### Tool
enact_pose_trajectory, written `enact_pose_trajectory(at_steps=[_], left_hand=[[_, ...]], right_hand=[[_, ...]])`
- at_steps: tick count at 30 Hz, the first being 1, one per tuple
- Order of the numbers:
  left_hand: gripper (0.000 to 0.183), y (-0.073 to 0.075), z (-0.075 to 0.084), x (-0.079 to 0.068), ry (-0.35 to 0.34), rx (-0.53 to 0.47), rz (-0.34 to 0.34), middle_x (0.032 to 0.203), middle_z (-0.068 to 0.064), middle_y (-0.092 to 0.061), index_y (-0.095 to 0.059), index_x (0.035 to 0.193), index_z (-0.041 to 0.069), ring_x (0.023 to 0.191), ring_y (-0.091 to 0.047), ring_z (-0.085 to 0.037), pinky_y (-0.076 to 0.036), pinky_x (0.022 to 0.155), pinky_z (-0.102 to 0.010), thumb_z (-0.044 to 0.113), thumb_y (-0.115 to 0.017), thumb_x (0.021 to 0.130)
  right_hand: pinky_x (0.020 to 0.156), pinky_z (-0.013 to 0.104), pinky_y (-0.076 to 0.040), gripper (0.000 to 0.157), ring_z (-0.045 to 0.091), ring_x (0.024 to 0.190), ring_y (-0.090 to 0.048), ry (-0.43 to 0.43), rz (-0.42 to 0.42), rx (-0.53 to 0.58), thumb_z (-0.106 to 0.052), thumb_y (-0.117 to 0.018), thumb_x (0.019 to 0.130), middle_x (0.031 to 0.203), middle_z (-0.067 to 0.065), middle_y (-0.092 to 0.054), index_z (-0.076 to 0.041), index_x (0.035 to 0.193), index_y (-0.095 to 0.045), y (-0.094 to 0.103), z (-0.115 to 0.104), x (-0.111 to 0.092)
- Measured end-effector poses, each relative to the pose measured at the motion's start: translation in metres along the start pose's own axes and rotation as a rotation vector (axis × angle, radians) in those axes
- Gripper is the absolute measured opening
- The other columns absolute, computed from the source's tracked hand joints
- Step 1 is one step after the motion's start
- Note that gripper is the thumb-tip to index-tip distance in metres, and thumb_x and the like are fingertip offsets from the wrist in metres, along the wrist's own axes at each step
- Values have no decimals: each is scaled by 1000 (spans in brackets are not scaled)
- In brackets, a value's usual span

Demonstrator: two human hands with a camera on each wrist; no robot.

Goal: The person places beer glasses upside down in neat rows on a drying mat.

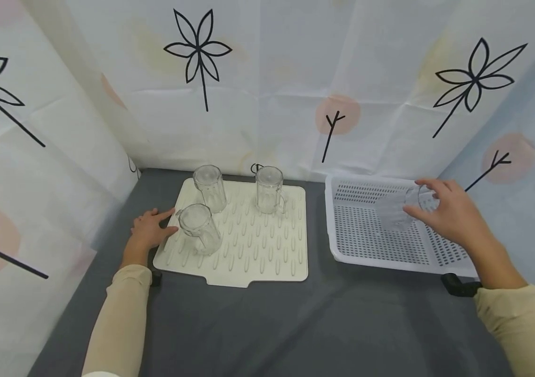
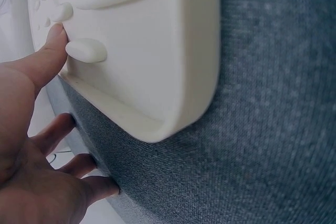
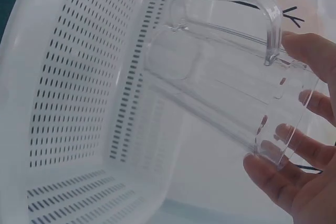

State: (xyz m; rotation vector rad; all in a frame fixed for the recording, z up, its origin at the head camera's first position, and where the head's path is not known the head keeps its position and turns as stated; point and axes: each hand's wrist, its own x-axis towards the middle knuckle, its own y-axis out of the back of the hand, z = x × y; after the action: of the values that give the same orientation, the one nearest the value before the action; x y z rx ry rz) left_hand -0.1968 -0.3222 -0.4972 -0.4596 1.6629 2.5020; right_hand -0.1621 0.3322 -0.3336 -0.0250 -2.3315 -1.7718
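Observation:
My right hand (image 1: 446,212) grips a clear glass mug (image 3: 220,82) around one end, with the mug tilted over the white basket (image 1: 378,264). In the right wrist view, the mug's handle (image 3: 273,24) faces the thumb side. At the left edge of the cream drying mat (image 1: 258,267), my left hand (image 1: 146,230) rests with its fingers spread. The left wrist view has the thumb (image 2: 50,51) on the mat's ridged top and the other fingers down on the grey cloth. Closest to this hand is a glass mug (image 1: 201,230) standing on the mat.
Two more glass mugs stand farther back on the mat, one at the back left (image 1: 210,188) and one at the back right (image 1: 269,191). Grey cloth (image 1: 267,330) covers the table. A patterned white curtain (image 1: 272,63) hangs behind and along the sides.

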Motion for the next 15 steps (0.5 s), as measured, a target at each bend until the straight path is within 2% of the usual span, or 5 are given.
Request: enact_pose_trajectory(at_steps=[4,9,12,15], left_hand=[[69,3,1,-1,0,5,-3,154,-33,-9,-28,151,23,133,-8,-68,-13,100,-80,46,-57,93],[68,3,2,-3,-1,4,0,154,-33,-9,-28,151,22,133,-9,-68,-12,101,-80,45,-57,94],[68,3,2,-3,-3,4,3,155,-33,-9,-28,151,22,133,-8,-68,-12,101,-80,45,-56,94],[68,3,2,-4,-5,6,-1,155,-33,-9,-28,151,22,133,-8,-68,-12,101,-80,44,-56,94]], right_hand=[[77,65,-44,69,47,111,-49,-36,23,65,-43,-70,84,129,31,-43,-9,138,-45,0,-5,1],[79,64,-45,68,49,113,-49,-24,77,172,-38,-73,83,131,29,-44,-8,139,-46,-1,-10,2],[82,33,-52,67,44,112,-51,-3,122,254,-32,-75,82,131,25,-47,-8,138,-47,-3,-14,2],[76,3,-40,65,30,110,-53,9,164,317,-28,-77,81,130,21,-49,-9,137,-48,-4,-20,1]])
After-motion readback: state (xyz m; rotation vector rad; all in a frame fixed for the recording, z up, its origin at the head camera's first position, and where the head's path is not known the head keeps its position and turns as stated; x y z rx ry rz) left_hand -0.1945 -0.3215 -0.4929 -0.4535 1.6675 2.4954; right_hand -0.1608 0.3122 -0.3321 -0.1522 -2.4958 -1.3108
